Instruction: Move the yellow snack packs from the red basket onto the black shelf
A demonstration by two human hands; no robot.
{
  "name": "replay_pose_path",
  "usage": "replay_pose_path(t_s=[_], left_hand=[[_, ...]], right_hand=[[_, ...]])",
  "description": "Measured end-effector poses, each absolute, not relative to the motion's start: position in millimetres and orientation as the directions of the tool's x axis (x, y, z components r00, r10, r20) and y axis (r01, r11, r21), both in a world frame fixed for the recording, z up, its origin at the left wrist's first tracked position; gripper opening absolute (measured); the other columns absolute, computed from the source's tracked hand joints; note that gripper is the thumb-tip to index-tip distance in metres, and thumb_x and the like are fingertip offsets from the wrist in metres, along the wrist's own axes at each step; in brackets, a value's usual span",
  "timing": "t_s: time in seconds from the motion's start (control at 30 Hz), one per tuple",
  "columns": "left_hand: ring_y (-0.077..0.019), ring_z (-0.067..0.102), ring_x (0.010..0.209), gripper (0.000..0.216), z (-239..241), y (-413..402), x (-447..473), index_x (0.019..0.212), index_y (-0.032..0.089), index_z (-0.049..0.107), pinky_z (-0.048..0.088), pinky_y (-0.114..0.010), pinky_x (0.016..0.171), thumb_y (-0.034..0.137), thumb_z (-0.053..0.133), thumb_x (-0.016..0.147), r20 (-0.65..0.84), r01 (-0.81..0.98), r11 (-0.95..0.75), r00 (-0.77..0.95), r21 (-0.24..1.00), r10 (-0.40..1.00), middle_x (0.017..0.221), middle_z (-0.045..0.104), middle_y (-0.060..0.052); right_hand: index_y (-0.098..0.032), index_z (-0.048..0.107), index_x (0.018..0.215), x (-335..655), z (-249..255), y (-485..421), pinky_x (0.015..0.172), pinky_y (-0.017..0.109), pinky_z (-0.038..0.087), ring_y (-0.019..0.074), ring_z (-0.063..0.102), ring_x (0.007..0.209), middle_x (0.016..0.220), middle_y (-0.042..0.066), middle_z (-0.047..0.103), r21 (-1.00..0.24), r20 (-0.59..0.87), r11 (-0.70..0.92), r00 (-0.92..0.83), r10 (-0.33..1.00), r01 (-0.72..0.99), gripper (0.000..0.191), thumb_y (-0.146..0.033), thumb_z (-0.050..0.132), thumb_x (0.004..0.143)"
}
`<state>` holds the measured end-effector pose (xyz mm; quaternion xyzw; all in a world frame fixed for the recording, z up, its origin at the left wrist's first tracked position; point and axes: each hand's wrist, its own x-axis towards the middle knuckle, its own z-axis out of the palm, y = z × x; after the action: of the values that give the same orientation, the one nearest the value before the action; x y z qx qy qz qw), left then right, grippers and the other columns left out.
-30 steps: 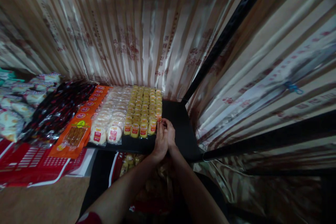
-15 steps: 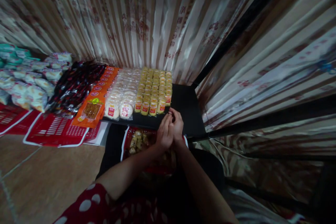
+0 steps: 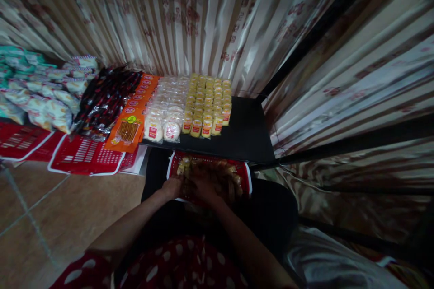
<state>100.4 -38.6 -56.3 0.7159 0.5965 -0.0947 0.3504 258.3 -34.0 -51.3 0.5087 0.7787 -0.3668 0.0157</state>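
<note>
A red basket [image 3: 246,177] full of small yellow snack packs [image 3: 224,174] rests on my lap. My left hand [image 3: 172,187] lies at the basket's near left edge, fingers curled. My right hand [image 3: 200,188] is down among the packs in the basket, and its fingers are dim and hard to make out. Just beyond, a black shelf [image 3: 244,137] carries neat rows of yellow packs [image 3: 207,104] and round white cakes [image 3: 166,115].
Orange packets [image 3: 130,119], dark red-black packets [image 3: 106,97] and pale green and white bags [image 3: 40,95] lie in rows to the left. Red trays [image 3: 84,160] lie on the floor below them. A striped curtain [image 3: 190,18] hangs behind and to the right.
Both hands have drawn back from the front of the yellow rows on the shelf and dropped into the red basket. The view has tilted downward.
</note>
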Motion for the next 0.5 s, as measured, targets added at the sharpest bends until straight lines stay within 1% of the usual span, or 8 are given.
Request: replay_pose_path(t_s=[0.07,0.17,0.23,0.33,0.43,0.5], left_hand=[[-0.0254,0.059,0.104,0.034,-63,-40,102,0.110,0.020,0.060,0.046,-0.034,0.086,0.023,0.056,0.076,-0.577,0.917,-0.068,0.304,0.394,0.758,0.115,0.060,-0.012],[-0.0266,0.059,0.104,0.032,-71,-41,105,0.110,0.026,0.062,0.046,-0.036,0.086,0.030,0.054,0.079,-0.592,0.908,-0.084,0.337,0.411,0.732,0.118,0.059,-0.011],[-0.0273,0.057,0.107,0.034,-73,-41,106,0.111,0.027,0.062,0.045,-0.037,0.088,0.036,0.054,0.079,-0.590,0.898,-0.086,0.353,0.432,0.726,0.119,0.058,-0.010],[-0.0254,0.055,0.110,0.036,-73,-40,105,0.111,0.029,0.062,0.042,-0.034,0.092,0.039,0.057,0.076,-0.586,0.882,-0.067,0.365,0.466,0.723,0.121,0.057,-0.007],[-0.0244,0.055,0.109,0.034,-69,-41,104,0.106,0.029,0.063,0.042,-0.032,0.090,0.039,0.061,0.073,-0.584,0.866,-0.027,0.360,0.500,0.728,0.117,0.060,-0.006],[-0.0241,0.056,0.106,0.031,-65,-40,103,0.102,0.028,0.065,0.042,-0.031,0.088,0.038,0.061,0.072,-0.578,0.850,0.005,0.354,0.527,0.735,0.112,0.063,-0.006]], right_hand=[[-0.019,0.053,0.124,255,-57,-38,0.098,0.040,0.036,0.0260,0.050,0.118,0.128,0.013,0.055,-0.507,-0.447,0.222,-0.475,0.758,0.833,0.046,-0.015,0.047,0.078],[-0.023,0.054,0.123,254,-65,-42,0.096,0.042,0.037,0.0275,0.051,0.116,0.129,0.012,0.054,-0.500,-0.479,0.185,-0.447,0.755,0.846,0.045,-0.015,0.048,0.079],[-0.025,0.054,0.123,256,-70,-43,0.097,0.041,0.038,0.0271,0.051,0.117,0.131,0.010,0.053,-0.542,-0.453,0.185,-0.471,0.757,0.819,0.046,-0.014,0.049,0.078],[-0.026,0.053,0.124,261,-77,-44,0.098,0.039,0.038,0.0253,0.050,0.119,0.134,0.008,0.051,-0.620,-0.413,0.201,-0.534,0.738,0.758,0.049,-0.014,0.052,0.076],[-0.021,0.052,0.125,265,-82,-44,0.100,0.038,0.037,0.0245,0.047,0.122,0.137,0.010,0.047,-0.658,-0.405,0.208,-0.573,0.712,0.723,0.052,-0.012,0.053,0.074],[-0.017,0.052,0.125,267,-82,-44,0.103,0.037,0.034,0.0245,0.043,0.126,0.138,0.013,0.045,-0.668,-0.369,0.222,-0.576,0.730,0.710,0.052,-0.010,0.052,0.074]])
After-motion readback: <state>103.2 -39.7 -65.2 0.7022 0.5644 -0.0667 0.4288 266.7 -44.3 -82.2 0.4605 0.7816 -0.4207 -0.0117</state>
